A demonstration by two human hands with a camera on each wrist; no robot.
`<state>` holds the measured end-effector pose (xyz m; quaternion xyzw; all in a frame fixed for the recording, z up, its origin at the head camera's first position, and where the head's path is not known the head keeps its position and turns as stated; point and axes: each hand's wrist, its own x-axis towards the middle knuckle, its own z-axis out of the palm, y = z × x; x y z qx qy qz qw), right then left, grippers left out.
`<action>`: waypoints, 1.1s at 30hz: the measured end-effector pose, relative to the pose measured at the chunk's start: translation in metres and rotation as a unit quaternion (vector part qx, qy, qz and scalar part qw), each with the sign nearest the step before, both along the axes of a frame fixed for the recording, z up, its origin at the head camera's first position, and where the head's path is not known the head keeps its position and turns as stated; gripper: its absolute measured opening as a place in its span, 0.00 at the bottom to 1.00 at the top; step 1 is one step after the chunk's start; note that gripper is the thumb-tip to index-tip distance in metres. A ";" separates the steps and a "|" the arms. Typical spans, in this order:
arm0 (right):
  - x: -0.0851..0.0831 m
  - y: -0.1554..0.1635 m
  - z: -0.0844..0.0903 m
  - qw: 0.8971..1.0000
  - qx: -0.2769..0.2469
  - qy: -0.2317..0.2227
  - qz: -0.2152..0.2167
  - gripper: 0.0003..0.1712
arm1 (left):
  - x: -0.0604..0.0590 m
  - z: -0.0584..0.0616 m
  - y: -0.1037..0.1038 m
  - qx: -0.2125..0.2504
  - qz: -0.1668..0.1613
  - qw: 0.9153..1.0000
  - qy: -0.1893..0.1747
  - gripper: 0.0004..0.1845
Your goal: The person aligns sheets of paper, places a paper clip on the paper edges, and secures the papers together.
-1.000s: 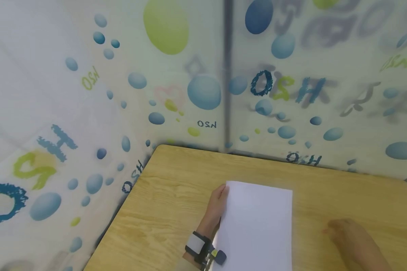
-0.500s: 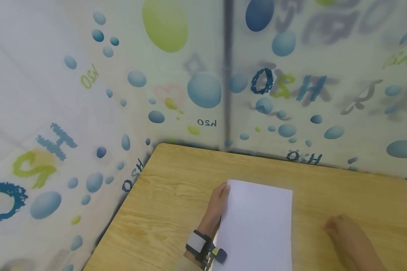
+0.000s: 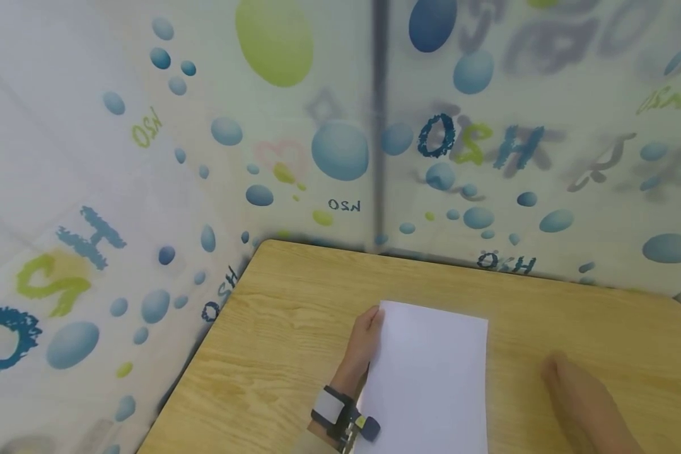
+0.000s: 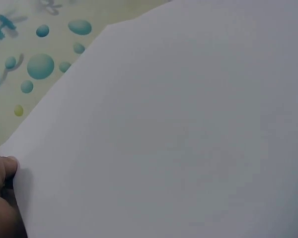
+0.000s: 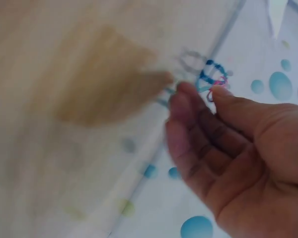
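A plain white sheet of paper (image 3: 431, 378) lies on the light wooden table (image 3: 295, 328), near the middle of its close edge. The left hand (image 3: 366, 343) sits at 9 o'clock from the sheet and pinches its left edge near the far corner, with a thumb tip (image 4: 9, 166) showing by the paper. The right hand (image 3: 581, 403) is at 3 o'clock from the sheet, apart from it, with loose fingers (image 5: 188, 134) holding nothing. A black and white wrist band (image 3: 335, 413) wraps the left arm

- One white sheet of paper (image 3: 431, 372) in front of me.
- One wooden table (image 3: 295, 302).
- My two hands: left hand (image 3: 365, 340), right hand (image 3: 581, 400).
- One wristband (image 3: 331, 413).
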<state>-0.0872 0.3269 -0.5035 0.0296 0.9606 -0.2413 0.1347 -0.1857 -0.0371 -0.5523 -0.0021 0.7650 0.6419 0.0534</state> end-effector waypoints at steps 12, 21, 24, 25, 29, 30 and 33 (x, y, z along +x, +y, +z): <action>-0.040 -0.077 0.030 0.967 -0.030 0.254 0.008 0.09 | 0.003 0.003 -0.004 -0.013 0.004 1.000 -0.001 0.15; -0.078 -0.144 0.031 0.956 -0.130 0.264 0.019 0.08 | 0.003 0.009 -0.003 -0.016 -0.005 1.000 0.007 0.15; -0.088 -0.154 0.022 0.956 -0.145 0.252 0.027 0.09 | 0.002 0.004 -0.001 -0.012 -0.013 1.000 0.008 0.16; -0.090 -0.157 0.019 0.956 -0.149 0.253 0.031 0.08 | 0.002 0.002 0.000 -0.012 -0.015 1.000 0.007 0.16; -0.098 -0.166 0.013 0.954 -0.149 0.257 0.041 0.08 | 0.003 0.001 0.001 -0.019 -0.019 1.000 0.010 0.16; -0.100 -0.168 0.013 0.954 -0.146 0.258 0.042 0.08 | 0.004 0.002 0.001 -0.021 -0.018 1.000 0.009 0.16; -0.106 -0.174 0.011 0.954 -0.138 0.262 0.041 0.08 | 0.003 0.003 0.001 -0.021 -0.016 1.000 0.015 0.16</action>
